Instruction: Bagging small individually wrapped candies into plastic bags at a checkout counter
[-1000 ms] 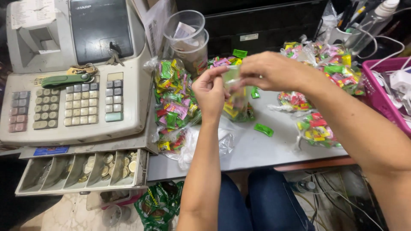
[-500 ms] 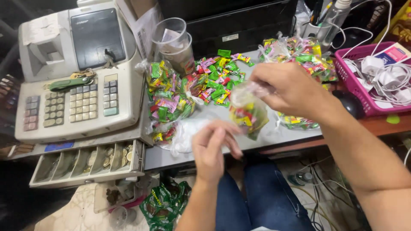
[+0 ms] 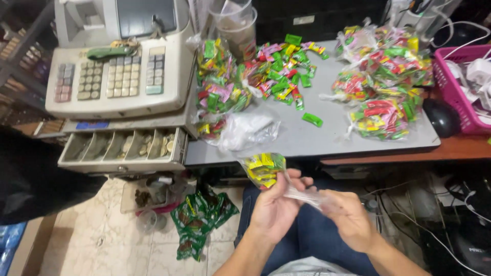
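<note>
Cash register (image 3: 120,66) at far left, its coin drawer (image 3: 123,148) pulled out. Small clear candy bag (image 3: 266,168) is held over the lap, below the table (image 3: 317,135) edge, probably for twisting shut. Left hand (image 3: 276,207), palm up, fingers closed round the bag's neck. Right hand (image 3: 350,220) pinches the stretched plastic tail. Filled bags (image 3: 383,87) are heaped at right.

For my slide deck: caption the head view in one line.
Both hands, left hand and right hand, twist a small clear candy bag shut below a grey table beside a cash register.
</note>
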